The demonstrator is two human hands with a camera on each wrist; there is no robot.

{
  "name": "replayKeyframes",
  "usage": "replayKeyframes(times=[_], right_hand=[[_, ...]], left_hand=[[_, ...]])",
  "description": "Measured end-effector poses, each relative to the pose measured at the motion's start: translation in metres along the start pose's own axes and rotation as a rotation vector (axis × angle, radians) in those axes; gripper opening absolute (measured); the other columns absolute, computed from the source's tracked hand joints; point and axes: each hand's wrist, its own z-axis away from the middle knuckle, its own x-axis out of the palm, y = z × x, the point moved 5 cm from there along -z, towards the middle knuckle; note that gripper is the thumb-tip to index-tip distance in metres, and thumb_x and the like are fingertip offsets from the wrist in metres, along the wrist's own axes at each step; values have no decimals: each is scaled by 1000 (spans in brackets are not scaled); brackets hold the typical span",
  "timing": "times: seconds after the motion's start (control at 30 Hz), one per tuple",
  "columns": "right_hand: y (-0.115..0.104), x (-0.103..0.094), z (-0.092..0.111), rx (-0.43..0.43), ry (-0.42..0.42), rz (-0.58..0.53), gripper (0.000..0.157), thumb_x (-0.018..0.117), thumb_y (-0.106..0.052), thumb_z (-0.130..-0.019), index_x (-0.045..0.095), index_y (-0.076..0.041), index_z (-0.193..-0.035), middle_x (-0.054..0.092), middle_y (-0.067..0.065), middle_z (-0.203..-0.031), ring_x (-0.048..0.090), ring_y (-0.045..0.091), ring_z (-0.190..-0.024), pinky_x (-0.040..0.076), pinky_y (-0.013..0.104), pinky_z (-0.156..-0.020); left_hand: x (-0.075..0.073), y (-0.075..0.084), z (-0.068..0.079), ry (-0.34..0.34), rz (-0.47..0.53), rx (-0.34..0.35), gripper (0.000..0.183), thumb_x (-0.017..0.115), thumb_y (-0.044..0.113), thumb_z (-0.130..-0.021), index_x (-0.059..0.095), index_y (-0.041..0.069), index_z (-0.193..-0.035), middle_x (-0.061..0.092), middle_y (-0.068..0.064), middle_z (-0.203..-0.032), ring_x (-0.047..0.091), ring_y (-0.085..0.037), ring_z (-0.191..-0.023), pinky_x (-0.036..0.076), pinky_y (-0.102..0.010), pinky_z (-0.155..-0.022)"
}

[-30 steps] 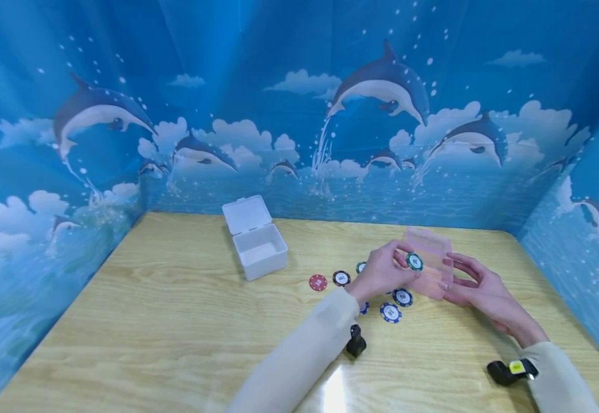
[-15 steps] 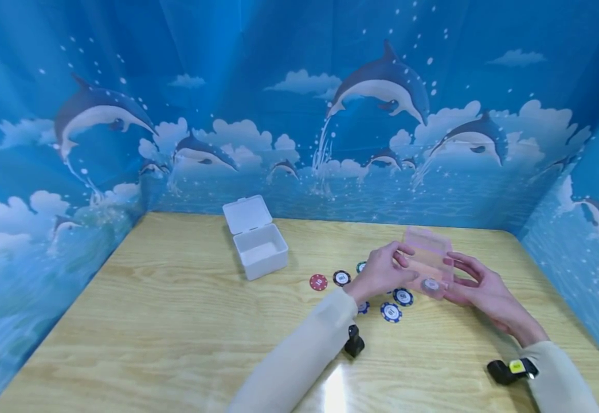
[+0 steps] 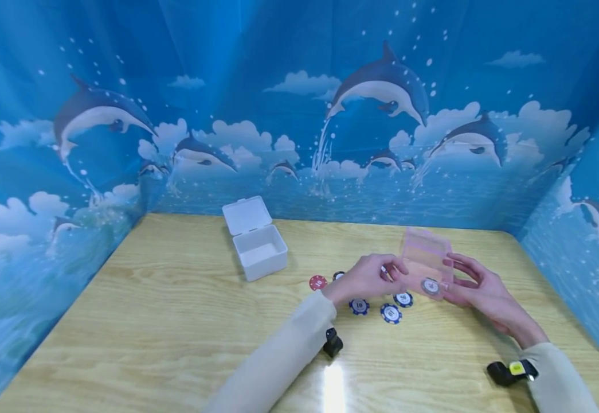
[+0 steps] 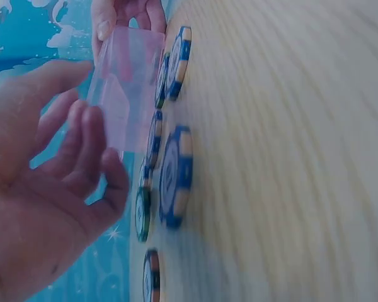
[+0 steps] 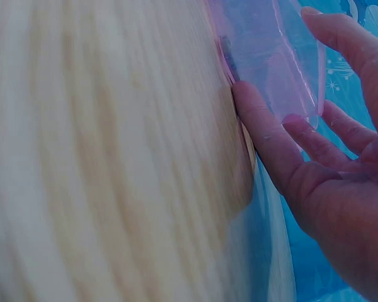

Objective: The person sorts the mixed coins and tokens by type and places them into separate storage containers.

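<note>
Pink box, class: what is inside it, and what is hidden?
One chip shows inside the pink box. Anything beneath that chip is covered, and the right hand hides part of the box's edge.

"10" marks the red chip point(image 3: 317, 282) and two blue chips point(image 3: 391, 314).

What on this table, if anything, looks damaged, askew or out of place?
Nothing looks plainly damaged. Only mildly untidy: loose chips lie scattered beside the pink box, and the open white box sits at an angle on the table.
</note>
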Motion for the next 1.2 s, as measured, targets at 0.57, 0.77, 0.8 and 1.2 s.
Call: replayKeyframes(times=[0.57,0.77,0.8,1.2], right_hand=[[0,-4,-7,20,83,-136,88,73,-11,-95,16,-4,-162,29,14,-152,67,-1,-101,63,31,-85],[-1,-2,-10,27,71,-159,89,72,-10,-95,14,-6,-163,28,16,-153,67,-1,-102,62,31,-86],[-1,-2,-10,28,70,-149,89,72,-11,-96,14,-6,-163,26,18,-155,67,-1,-102,62,31,-86],[0,-1,-6,36,69,-138,88,72,-10,-95,16,-7,-163,31,12,-152,66,-1,-102,63,33,-86]], left_hand=[[10,-3,25,-257,-444,60,40,84,30,-86,74,20,-123,65,11,-91,50,-2,-76,44,-11,-70],[12,-4,25,-257,-488,32,39,83,31,-87,74,23,-123,60,11,-82,45,-2,-71,39,-14,-61],[12,-4,25,-256,-489,26,38,83,31,-87,74,23,-123,59,10,-82,45,-2,-72,38,-15,-61],[13,-2,24,-224,-476,-41,36,88,26,-80,66,23,-109,60,12,-99,54,0,-89,46,-11,-77]])
